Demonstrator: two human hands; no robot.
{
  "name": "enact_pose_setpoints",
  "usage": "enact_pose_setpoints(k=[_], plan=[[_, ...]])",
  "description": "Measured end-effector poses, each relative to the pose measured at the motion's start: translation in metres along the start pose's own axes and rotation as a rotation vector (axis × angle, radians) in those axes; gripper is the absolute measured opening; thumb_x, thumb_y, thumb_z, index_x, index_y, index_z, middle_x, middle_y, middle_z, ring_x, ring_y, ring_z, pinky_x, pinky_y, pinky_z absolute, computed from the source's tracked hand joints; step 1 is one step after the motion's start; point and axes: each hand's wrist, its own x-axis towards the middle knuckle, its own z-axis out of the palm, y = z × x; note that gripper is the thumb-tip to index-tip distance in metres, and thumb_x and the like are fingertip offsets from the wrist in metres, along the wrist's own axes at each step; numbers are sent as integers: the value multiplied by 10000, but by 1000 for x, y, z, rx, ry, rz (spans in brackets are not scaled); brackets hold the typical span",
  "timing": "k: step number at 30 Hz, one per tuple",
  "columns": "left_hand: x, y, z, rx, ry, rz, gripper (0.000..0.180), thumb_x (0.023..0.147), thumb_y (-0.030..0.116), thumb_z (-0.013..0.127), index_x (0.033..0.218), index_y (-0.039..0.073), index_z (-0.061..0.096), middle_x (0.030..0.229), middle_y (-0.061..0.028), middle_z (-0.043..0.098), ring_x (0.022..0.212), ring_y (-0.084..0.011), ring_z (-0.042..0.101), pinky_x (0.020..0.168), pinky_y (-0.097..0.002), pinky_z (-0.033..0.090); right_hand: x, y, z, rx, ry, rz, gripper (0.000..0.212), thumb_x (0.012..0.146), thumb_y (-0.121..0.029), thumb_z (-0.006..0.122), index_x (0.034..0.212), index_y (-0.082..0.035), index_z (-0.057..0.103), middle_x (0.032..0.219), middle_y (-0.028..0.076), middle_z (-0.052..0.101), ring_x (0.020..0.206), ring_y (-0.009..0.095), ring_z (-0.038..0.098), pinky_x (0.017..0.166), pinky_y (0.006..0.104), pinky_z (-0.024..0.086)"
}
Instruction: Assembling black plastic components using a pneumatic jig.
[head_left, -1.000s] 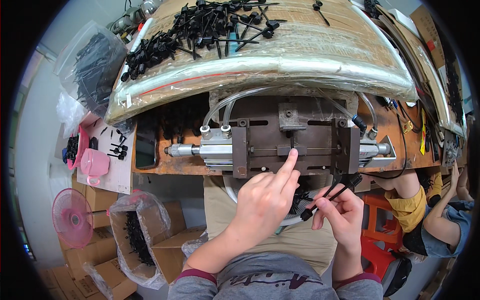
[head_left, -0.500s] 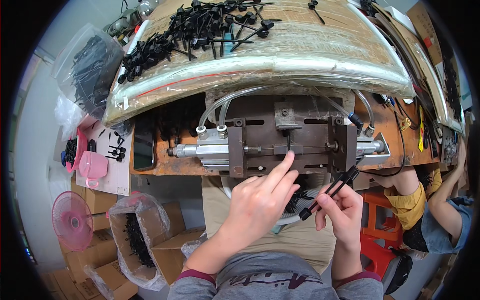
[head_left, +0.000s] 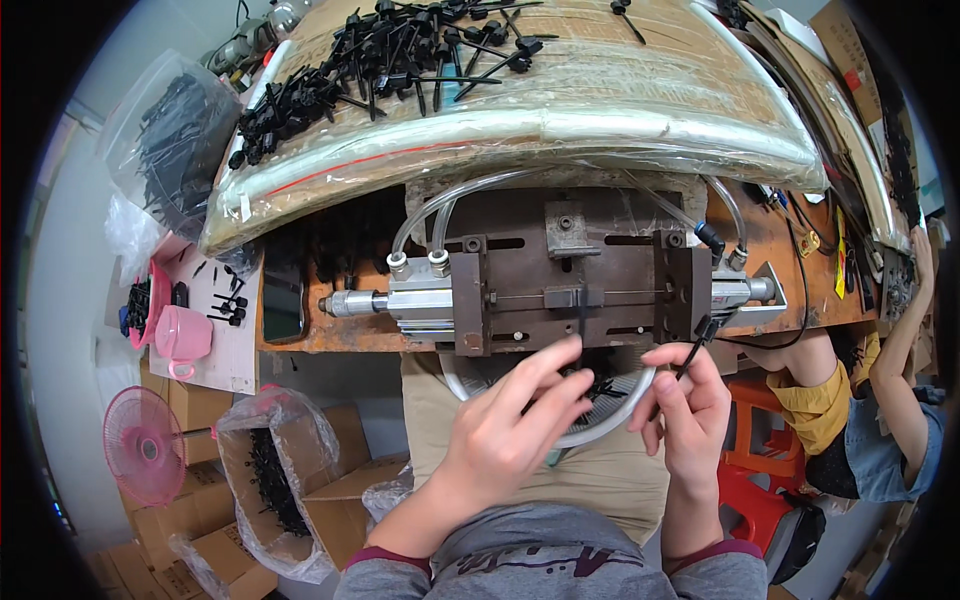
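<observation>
My left hand (head_left: 515, 425) is in front of the brown metal fixture (head_left: 530, 250), fingers apart. Its fingertips are close to the lower end of a thin black plastic part (head_left: 583, 318), which reaches toward me from the small dark block (head_left: 562, 298) at the fixture's middle. Whether they touch it is unclear. Right of it, my right hand (head_left: 690, 410) is closed on black stemmed plastic parts (head_left: 706, 330) pinched between thumb and fingers; how many is hidden. A round white basket (head_left: 632, 408) with black parts lies below my hands.
Air cylinders (head_left: 422, 305) with clear hoses flank the fixture. A heap of black parts (head_left: 400, 60) lies on the plastic-wrapped cardboard (head_left: 640, 100) behind. A phone (head_left: 285, 300), a pink cup (head_left: 184, 332) and a pink fan (head_left: 145, 440) are left. Another person's arm (head_left: 900, 330) is at right.
My left hand has drawn back from the block toward me. The thin part there has shifted nearer me. The left cylinder's end knob has moved outward. My right hand has turned its parts more upright.
</observation>
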Motion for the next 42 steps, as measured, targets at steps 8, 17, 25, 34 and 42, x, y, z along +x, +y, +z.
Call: enact_pose_setpoints(k=[8,17,25,34,42], plan=[[12,-11,14,384,-83,89,254,702,127,791,928,40,715,1181,-97,682,587,-137,621,539,-235,465,-6,-3,-7,-132,42,-180,244,961,-43,571,1187,49,557,597,-55,490,463,8,397,436,180,252],[17,-11,10,348,-103,63,243,708,146,799,912,47,712,1191,-101,678,584,-141,627,543,-237,476,-12,-11,-11,-332,114,-243,207,968,-54,539,1120,49,636,634,-16,557,536,25,452,469,199,320],[16,15,-20,-658,-349,-270,468,724,35,808,1178,39,691,1011,-138,705,795,-174,697,678,-295,570,-5,-27,-15,-513,-151,-293,139,746,-37,770,879,0,751,692,85,675,584,121,609,516,231,430],[11,15,-31,-510,-210,-169,316,669,44,837,971,22,746,992,-119,702,827,-197,690,710,-293,564,14,-41,-6,-622,-109,-514,491,642,-106,842,1097,5,692,1069,137,688,961,235,647,811,304,497],[3,-10,7,265,-86,25,242,712,97,780,931,26,705,1229,-120,655,716,-167,667,606,-250,508,6,-28,-8,-544,-30,-398,274,765,-10,731,1036,12,699,964,121,694,876,187,641,769,287,492]])
